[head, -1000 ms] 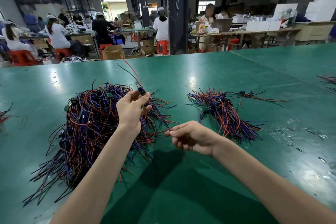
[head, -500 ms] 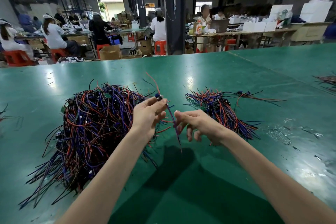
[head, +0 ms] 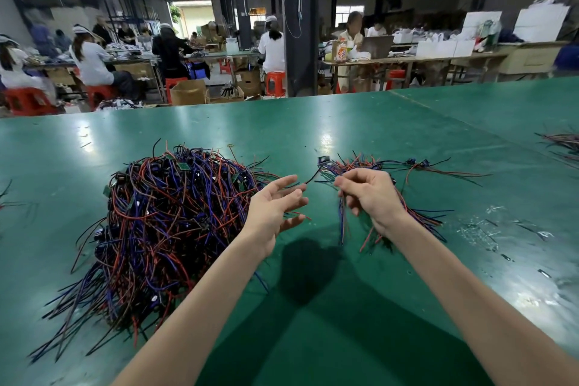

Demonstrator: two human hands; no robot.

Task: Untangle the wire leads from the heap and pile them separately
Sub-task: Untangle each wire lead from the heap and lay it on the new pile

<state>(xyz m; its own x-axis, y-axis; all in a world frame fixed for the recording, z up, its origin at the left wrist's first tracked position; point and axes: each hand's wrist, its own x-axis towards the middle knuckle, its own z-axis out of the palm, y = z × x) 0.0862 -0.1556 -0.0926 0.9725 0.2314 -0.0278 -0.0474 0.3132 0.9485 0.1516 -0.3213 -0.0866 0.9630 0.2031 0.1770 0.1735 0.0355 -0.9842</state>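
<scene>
While left hand (head: 275,207) hovers at the right edge of the heap (head: 163,222), palm turned inward, fingers straight and spread, holding nothing, right hand (head: 371,194) sits knuckles-up over the near end of the sorted pile (head: 421,218), fingertips curled and pinching a wire lead (head: 342,226). Lead's blue and red strands hang from the pinch toward the tabletop (head: 407,122); can't tell whether the ends touch it. Both forearms are bare and reach in from the bottom edge; hands are near each other but apart. Heap: tall domed tangle of thin insulated wire in red, blue and black, with small black connector blocks and a few green circuit boards (head: 183,166) mixed in; loose ends fan out at its near-left side. Sorted pile: flatter, strands roughly parallel, right of the heap with bare tabletop between. Tabletop is glossy green, reflecting ceiling lights. Board markings too small to read.
</scene>
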